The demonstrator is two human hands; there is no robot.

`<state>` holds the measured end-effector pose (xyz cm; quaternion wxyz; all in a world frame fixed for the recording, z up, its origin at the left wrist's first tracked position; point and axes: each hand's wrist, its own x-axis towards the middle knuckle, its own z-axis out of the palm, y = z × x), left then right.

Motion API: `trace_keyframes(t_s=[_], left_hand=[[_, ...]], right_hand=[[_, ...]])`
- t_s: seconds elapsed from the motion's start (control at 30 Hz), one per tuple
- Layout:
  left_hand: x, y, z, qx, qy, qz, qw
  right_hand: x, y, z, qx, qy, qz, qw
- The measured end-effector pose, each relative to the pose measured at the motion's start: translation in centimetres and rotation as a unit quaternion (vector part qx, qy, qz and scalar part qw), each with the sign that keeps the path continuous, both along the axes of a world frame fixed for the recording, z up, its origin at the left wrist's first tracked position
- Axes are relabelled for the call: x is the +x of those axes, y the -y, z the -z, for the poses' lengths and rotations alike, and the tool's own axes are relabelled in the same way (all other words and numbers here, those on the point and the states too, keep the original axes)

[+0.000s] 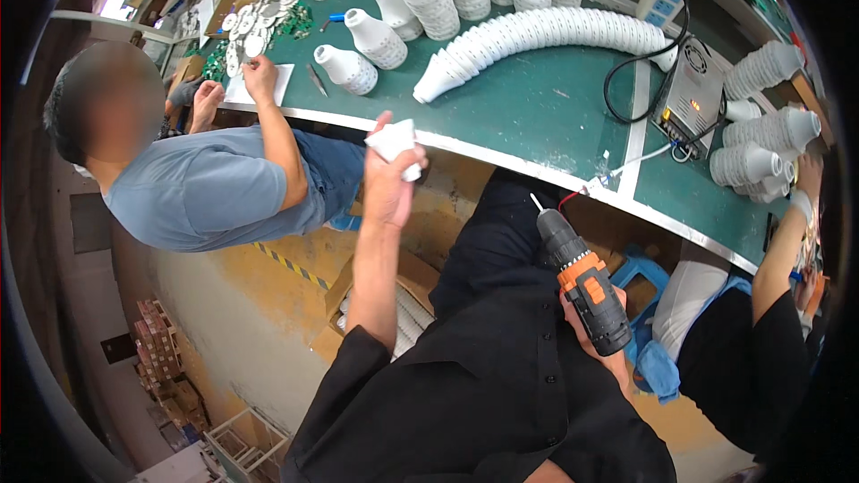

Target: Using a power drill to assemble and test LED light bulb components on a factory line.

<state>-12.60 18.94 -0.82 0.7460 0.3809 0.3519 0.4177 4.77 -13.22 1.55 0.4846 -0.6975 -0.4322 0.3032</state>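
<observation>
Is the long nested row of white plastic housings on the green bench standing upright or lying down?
Lying down: the long nested row of white plastic housings rests on its side, curving across the green bench.

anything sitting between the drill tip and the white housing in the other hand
Nothing visible does. The left hand holds the white housing up by the table edge, and the right hand holds the orange and black drill lower down over the lap, bit pointing up and left. Only the dark clothing lies behind the gap between them.
</observation>
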Motion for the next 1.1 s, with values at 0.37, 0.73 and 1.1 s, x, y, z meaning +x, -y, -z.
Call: trace_keyframes(t_s=[0.37,0.73,1.1], left_hand=[[-0.4,-18.1,-13.2,0.618,-0.61,-0.017,0.495],[10.7,-26.5,-10.4,0.74,-0.653,0.098,0.123],[11.9,-28.8,-11.0,0.635,-0.609,0.329,0.343]], right_hand=[[0.1,-1.7,-0.3,0.063,0.048,0.013,0.997],[-0.3,-0.8,-0.6,0.025,0.02,0.052,0.998],[0.2,-0.7,0.4,-0.019,-0.028,0.059,0.998]])
